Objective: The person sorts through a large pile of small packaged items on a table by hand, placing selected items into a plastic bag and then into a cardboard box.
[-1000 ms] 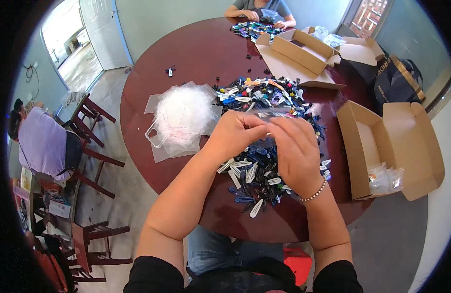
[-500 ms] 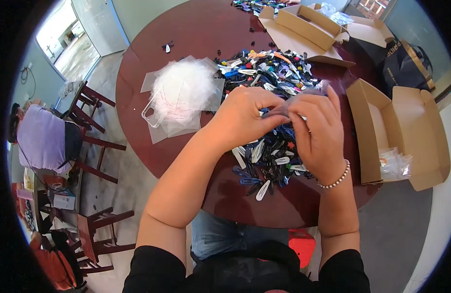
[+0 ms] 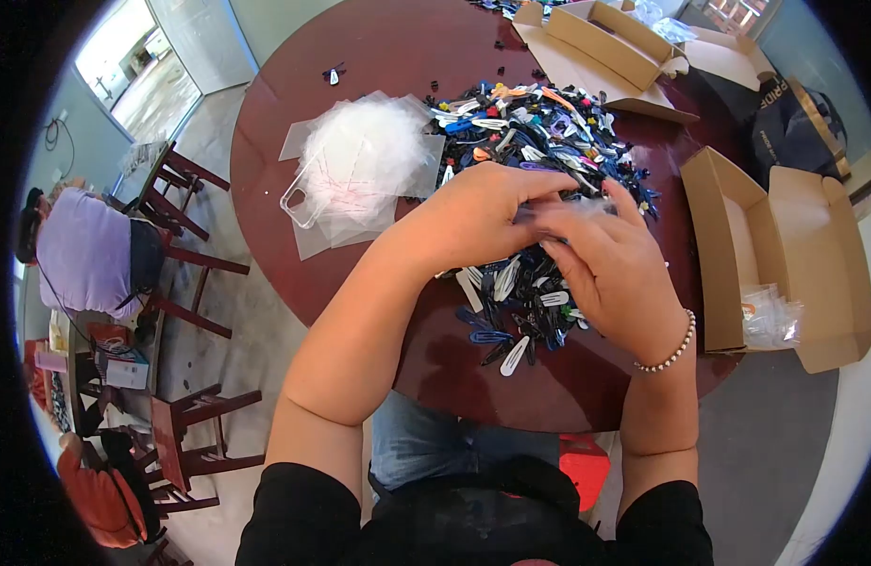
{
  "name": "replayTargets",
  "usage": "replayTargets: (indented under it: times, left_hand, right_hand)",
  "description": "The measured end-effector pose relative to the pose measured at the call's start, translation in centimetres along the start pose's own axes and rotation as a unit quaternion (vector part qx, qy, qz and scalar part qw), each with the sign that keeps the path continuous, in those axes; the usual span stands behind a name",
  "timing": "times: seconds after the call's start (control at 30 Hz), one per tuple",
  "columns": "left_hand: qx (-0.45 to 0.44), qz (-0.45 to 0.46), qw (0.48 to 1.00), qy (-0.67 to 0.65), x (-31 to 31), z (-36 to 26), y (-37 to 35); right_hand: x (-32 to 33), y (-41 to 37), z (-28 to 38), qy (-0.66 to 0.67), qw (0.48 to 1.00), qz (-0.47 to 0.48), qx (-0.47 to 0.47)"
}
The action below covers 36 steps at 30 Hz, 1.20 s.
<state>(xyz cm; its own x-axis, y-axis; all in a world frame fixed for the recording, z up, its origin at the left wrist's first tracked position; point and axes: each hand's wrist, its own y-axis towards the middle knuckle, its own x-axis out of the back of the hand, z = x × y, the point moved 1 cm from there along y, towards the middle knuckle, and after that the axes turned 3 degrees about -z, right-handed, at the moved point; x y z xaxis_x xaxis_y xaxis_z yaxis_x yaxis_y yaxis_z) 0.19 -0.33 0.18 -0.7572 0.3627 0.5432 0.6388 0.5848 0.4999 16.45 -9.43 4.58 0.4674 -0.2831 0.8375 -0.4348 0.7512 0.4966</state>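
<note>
Above a heap of hair clips [image 3: 530, 141] on the round dark red table, my left hand [image 3: 487, 212] and my right hand [image 3: 610, 269] meet. Between their fingers is a small clear plastic bag [image 3: 586, 206], blurred by motion and partly hidden. My left thumb and fingers are closed on its left side, and my right fingers pinch it from the right. Whether a clip is inside cannot be made out. To the left of the heap lies a pile of clear plastic bags [image 3: 360, 156].
An open cardboard box [image 3: 719, 255] with plastic bags [image 3: 770, 316] stands at the right edge. Another open box [image 3: 605, 47] is at the back. A lone clip [image 3: 334, 75] lies back left. Two people [image 3: 86, 250] sit far left beside wooden stools [image 3: 171, 443].
My right fingers have moved left over my left fingertips, closer round the small bag. The view has shifted slightly, so the table's contents appear a little further right.
</note>
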Motion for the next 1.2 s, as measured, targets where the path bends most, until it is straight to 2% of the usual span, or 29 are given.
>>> replayTargets:
  times: [0.03,0.1,0.23,0.3,0.33,0.4,0.53,0.6,0.63,0.7,0.73,0.77,0.83,0.87,0.93,1.03,1.2]
  left_hand:
    - [0.002,-0.001,1.000,0.001,0.3,-0.3,0.0]
    - [0.026,0.070,0.996,0.049,1.0,-1.1,-0.1]
    - [0.028,0.059,0.998,0.019,1.3,-0.8,-0.3]
    - [-0.075,0.009,0.997,0.022,1.3,-0.5,-0.3]
    - [-0.074,0.006,0.997,0.022,1.5,-0.8,-0.3]
    - [0.014,0.063,0.997,-0.047,1.8,-1.4,-0.2]
    - [0.014,0.088,0.993,-0.079,0.9,0.0,-0.1]
    - [0.052,0.050,0.992,-0.099,0.8,0.7,-0.2]
    - [0.053,0.047,0.993,-0.098,0.9,0.9,-0.2]
    - [0.096,-0.059,0.993,-0.029,1.6,1.4,-0.1]
    - [0.118,-0.105,0.987,-0.008,1.8,1.9,0.0]
    - [0.119,-0.112,0.987,-0.007,1.9,2.2,0.0]
    - [0.175,-0.161,0.971,-0.041,2.0,2.3,0.1]
    - [0.176,-0.167,0.969,-0.036,2.0,2.0,0.1]
    - [0.164,-0.157,0.974,-0.016,1.9,1.8,0.1]
    - [0.148,-0.144,0.978,0.007,1.9,1.9,0.2]
    - [0.139,-0.142,0.980,0.003,2.0,1.8,0.0]
  right_hand:
    - [-0.2,0.1,0.2,0.002,1.000,0.000,0.002]
    - [-0.5,0.2,0.5,-0.002,0.999,-0.024,0.042]
    - [-0.6,0.2,0.8,-0.004,0.998,-0.038,0.058]
    - [-0.7,0.2,0.6,-0.015,0.996,-0.042,0.076]
    - [-0.7,0.3,0.6,-0.015,0.996,-0.041,0.078]
    - [-0.6,0.4,0.6,-0.005,0.996,-0.040,0.082]
    - [-1.0,0.3,0.3,0.002,0.996,-0.031,0.088]
    - [-1.0,0.6,0.7,-0.005,0.988,-0.137,0.076]
    - [-0.9,0.6,0.9,-0.004,0.988,-0.136,0.079]
    - [-0.4,0.5,1.5,-0.067,0.958,-0.266,0.086]
    - [-0.7,0.5,1.7,-0.025,0.966,-0.237,0.099]
    - [-1.6,0.2,1.7,0.046,0.979,-0.172,0.096]
    - [-4.5,0.1,2.1,0.107,0.989,-0.034,0.092]
    - [-5.6,0.1,2.4,0.106,0.989,-0.033,0.095]
    - [-7.2,0.1,2.7,0.028,0.995,0.061,0.074]
    - [-7.8,0.0,2.6,-0.017,0.990,0.118,0.082]
    - [-7.8,0.0,2.0,-0.022,0.993,0.104,0.058]
